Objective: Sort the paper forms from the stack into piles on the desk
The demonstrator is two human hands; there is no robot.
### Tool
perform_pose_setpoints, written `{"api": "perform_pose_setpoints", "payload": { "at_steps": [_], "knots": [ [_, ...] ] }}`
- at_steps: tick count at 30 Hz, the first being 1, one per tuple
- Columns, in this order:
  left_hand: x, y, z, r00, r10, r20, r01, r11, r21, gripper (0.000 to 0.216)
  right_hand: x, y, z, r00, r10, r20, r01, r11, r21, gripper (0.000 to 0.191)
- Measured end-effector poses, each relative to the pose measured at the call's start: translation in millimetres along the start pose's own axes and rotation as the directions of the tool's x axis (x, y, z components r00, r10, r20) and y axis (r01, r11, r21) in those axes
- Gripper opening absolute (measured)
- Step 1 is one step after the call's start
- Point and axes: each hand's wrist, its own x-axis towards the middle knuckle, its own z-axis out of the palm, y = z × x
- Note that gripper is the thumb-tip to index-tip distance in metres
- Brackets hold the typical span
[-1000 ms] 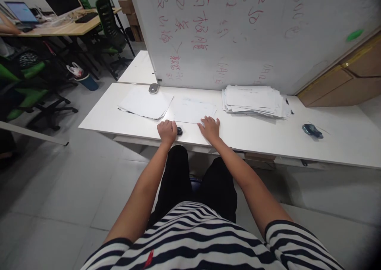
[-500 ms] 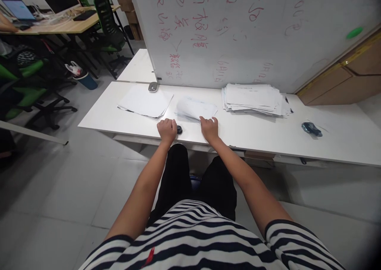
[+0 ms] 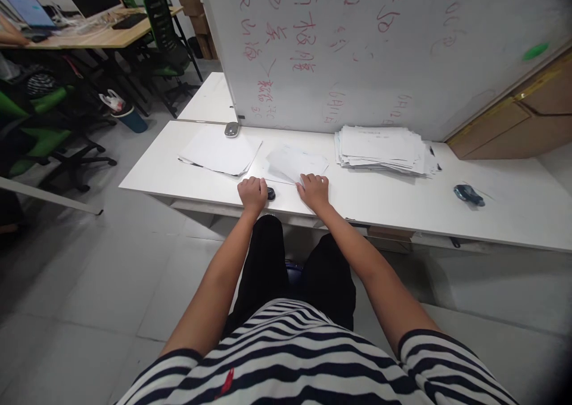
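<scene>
My left hand [image 3: 252, 194] rests closed near the table's front edge. A small black object [image 3: 270, 194] pokes out from its right side; the rest is hidden under the hand, so its kind does not show. My right hand [image 3: 314, 192] is at the near edge of a thin stack of paper sheets [image 3: 295, 159], its fingers bent and pressed on the paper's corner. To the left lies another layer of white sheets [image 3: 218, 150], with a grey computer mouse [image 3: 231, 130] at its back edge. A thick, uneven pile of papers [image 3: 379, 148] sits right of my right hand.
A whiteboard [image 3: 286, 53] with red writing stands along the back of the white table [image 3: 152, 170]. At the right are a dark blue object [image 3: 468, 195] and a cardboard box [image 3: 513, 119]. Beyond, on the left, are desks, green chairs, a blue bin [image 3: 131, 121] and a person's arm [image 3: 11, 33].
The sheets by my right hand, curled up at the left before, now lie flatter. My right hand's fingers have shifted slightly at the paper's edge. My left hand stays in place.
</scene>
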Motion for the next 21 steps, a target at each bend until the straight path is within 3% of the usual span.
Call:
{"api": "perform_pose_setpoints", "payload": {
  "at_steps": [12,21],
  "knots": [
    [-0.8,-2.9,2.3,1.0,0.021,-0.002,-0.021,0.999,0.025,0.037,4.0,-7.1,-1.1,0.995,0.008,0.095,-0.004,0.999,-0.047,0.037],
    [-0.5,0.6,-3.6,1.0,0.002,0.02,-0.003,1.0,0.014,0.036,4.1,-5.0,6.1,0.996,-0.092,-0.017,0.091,0.994,-0.055,0.032]
  ]
}}
